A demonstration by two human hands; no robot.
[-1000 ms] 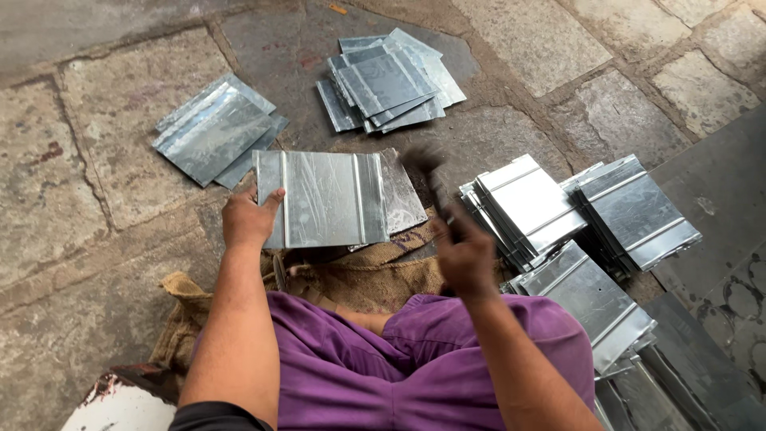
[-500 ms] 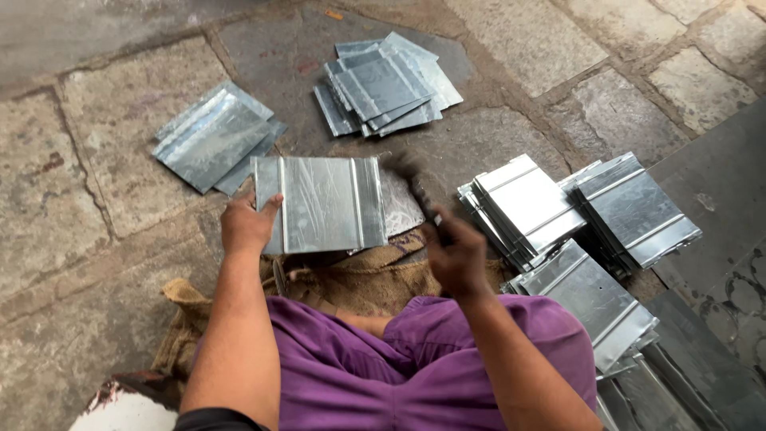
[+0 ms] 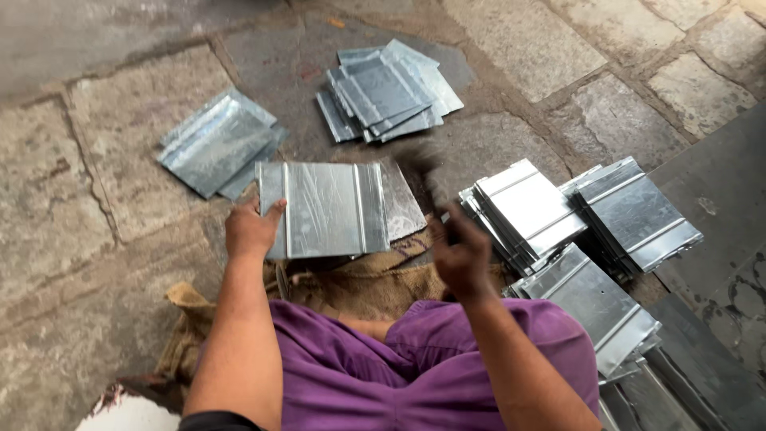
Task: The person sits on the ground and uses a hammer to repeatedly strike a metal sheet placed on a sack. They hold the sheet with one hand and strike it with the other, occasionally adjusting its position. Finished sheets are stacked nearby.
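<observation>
Ribbed sheet-metal panel (image 3: 323,209): flat on burlap sacking (image 3: 351,279), centre near. Left hand (image 3: 249,230) grips its left edge, thumb on top, fingers curled under. Right hand (image 3: 459,254) closed round a blurred hammer (image 3: 427,179), now raised higher than half a second ago. Worked stacks lie far (image 3: 391,92) and far left (image 3: 214,144); stacks at right (image 3: 527,211) appear unworked.

Ribbed metal sheet (image 3: 327,209) flat on burlap, blurred hammer (image 3: 423,177)

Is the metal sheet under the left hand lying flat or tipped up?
Flat. The metal sheet lies face-up on the stone floor, the left hand holding its near left edge.
</observation>
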